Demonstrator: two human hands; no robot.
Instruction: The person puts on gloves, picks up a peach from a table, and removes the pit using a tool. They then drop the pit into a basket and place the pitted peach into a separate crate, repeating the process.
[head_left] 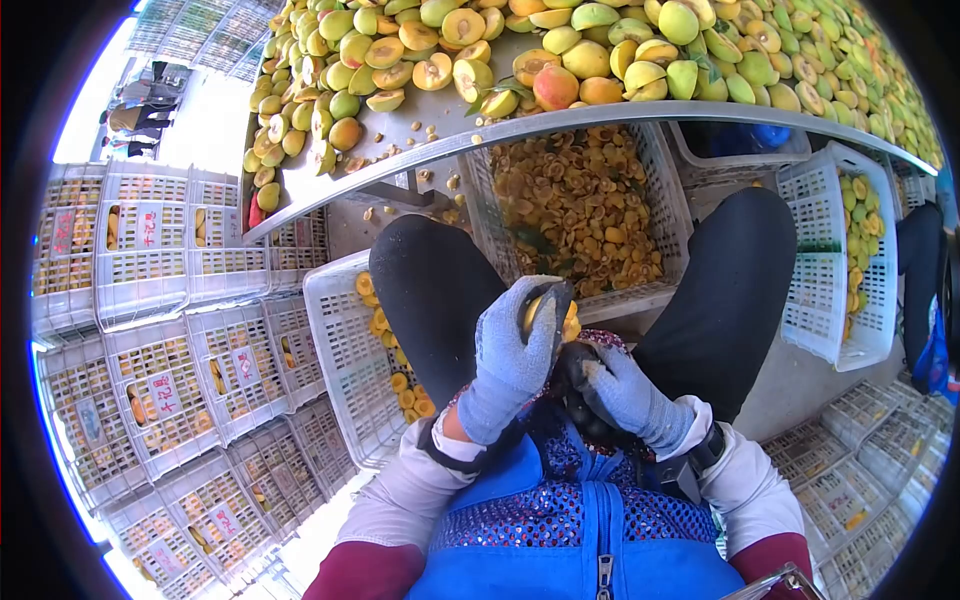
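Both my hands wear grey gloves with dark fingertips and meet over my lap. My left hand point(512, 362) is raised and curled round a yellow stone fruit point(533, 313), mostly hidden by the fingers. Another bit of yellow flesh point(572, 325) shows at its far side. Lower and to the right, my right hand point(628, 392) is closed, its dark fingertips bent inward close to the left hand. I cannot tell what the right hand holds. Below the hands, between my knees, stands a white crate point(668, 195) full of orange fruit pieces.
A metal-edged table point(420, 150) ahead bears heaps of green and yellow fruit point(590, 60), many halved. At my left knee is a white crate point(335, 345) with cut halves. Stacked fruit crates point(150, 300) line the left. Another crate point(820, 270) stands right, near a person's leg point(920, 290).
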